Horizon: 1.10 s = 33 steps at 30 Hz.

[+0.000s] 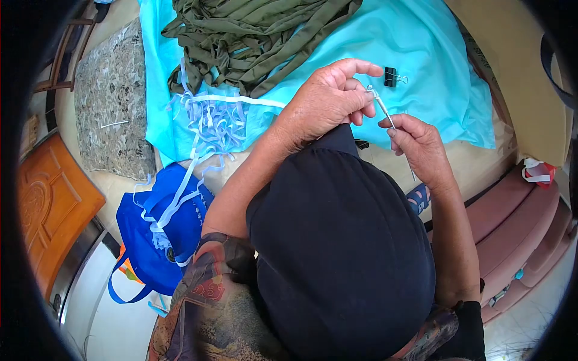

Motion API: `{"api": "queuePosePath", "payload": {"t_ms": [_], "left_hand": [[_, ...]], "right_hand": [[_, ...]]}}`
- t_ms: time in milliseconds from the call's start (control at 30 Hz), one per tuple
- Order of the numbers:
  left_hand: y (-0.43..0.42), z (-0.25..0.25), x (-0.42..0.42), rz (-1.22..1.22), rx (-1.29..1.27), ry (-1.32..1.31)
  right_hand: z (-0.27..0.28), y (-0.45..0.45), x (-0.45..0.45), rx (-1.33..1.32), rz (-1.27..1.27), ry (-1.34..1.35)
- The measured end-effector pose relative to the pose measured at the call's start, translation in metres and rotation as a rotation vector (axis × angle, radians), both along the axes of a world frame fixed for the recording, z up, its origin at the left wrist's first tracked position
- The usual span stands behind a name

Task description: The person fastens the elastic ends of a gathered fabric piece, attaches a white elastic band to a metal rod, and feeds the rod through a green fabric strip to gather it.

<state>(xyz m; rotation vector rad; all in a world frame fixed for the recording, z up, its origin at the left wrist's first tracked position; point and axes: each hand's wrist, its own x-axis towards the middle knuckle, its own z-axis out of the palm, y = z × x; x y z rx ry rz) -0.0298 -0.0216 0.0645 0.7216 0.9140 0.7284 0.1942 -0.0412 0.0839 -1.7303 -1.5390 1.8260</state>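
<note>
My left hand (331, 99) is closed, its thumb and fingers at the upper end of a thin metal rod (385, 110), with the forefinger stretched out above. A small whitish piece sits around that end; I cannot make out what it is. Lower down, my right hand (421, 147) pinches the same rod between thumb and fingers, and its tail sticks out below. A black binder clip (390, 77) lies on the turquoise cloth (421, 45) just beyond my hands. Below my left wrist, a black cap (343, 253) covers much of the view.
Dark green fabric strips (259, 42) are heaped at the back. Pale blue ribbons (214, 117) trail over a blue bag (153, 240) at left. A patterned cushion (114, 96), a wooden panel (57, 207), a pink padded seat (518, 222) and a cardboard piece (518, 66) stand around.
</note>
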Motion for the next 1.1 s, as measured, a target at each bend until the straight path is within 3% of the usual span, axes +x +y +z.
{"api": "queuePosePath", "payload": {"t_ms": [533,1100], "left_hand": [[-0.003,-0.008,-0.004,-0.061,0.031,-0.008],[0.001,-0.008,-0.003,-0.034,-0.008,0.097]], "right_hand": [[0.012,0.003,-0.009,-0.015,0.069,-0.004],[0.017,0.003,-0.006,-0.082,-0.090,0.043]]}}
